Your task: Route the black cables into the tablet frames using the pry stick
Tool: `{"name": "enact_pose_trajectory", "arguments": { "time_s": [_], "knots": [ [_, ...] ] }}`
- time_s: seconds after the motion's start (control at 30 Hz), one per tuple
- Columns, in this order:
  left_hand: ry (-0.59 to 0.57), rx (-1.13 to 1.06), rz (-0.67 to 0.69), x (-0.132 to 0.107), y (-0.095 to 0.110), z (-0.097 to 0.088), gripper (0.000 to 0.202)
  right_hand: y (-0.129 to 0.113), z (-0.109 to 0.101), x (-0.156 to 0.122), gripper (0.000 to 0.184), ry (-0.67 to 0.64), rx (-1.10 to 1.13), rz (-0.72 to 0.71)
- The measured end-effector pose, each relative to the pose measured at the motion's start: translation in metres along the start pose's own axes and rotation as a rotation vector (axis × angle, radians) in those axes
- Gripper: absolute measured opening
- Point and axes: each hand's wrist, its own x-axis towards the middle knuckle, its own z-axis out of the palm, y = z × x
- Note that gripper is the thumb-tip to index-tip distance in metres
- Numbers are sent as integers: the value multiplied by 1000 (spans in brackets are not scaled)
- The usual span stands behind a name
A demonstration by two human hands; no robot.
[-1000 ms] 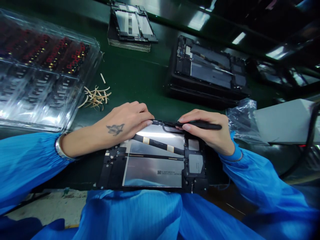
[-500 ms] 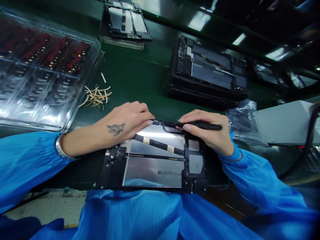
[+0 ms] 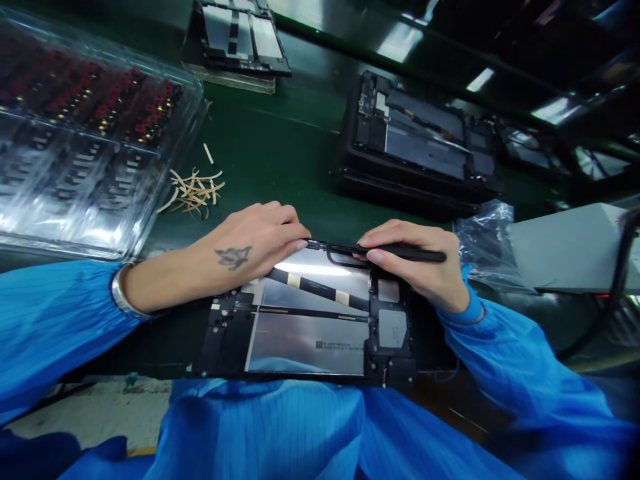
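An opened tablet frame (image 3: 305,333) with silver panels and a black flex strip lies on the dark green belt right in front of me. My left hand (image 3: 250,250) rests on its far left corner, fingers curled and pressed together, fingertips pinching a small part at the top edge that I cannot make out. My right hand (image 3: 415,263) is closed around a thin black tool (image 3: 400,253), which lies level along the frame's far edge and points left toward my left fingertips.
A clear plastic tray (image 3: 85,140) of small red and black parts sits at the left. Loose tan strips (image 3: 193,190) lie beside it. Further tablet frames sit far centre (image 3: 235,33) and stacked at the right (image 3: 420,143). A crumpled plastic bag (image 3: 487,243) and a grey box (image 3: 570,250) are at the right.
The far tablet frame on the belt has slid to the left. My hands have stayed in place on the near frame.
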Motion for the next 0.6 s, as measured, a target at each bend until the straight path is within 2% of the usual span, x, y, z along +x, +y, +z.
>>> {"name": "enact_pose_trajectory", "arguments": {
  "time_s": [0.33, 0.6],
  "knots": [
    [13, 45, -8, 1, 2, 4, 37, 2, 0, -4, 28, 11, 2, 29],
    [79, 14, 4, 0, -4, 13, 36, 3, 1, -6, 23, 72, -49, 39]
  ]
}}
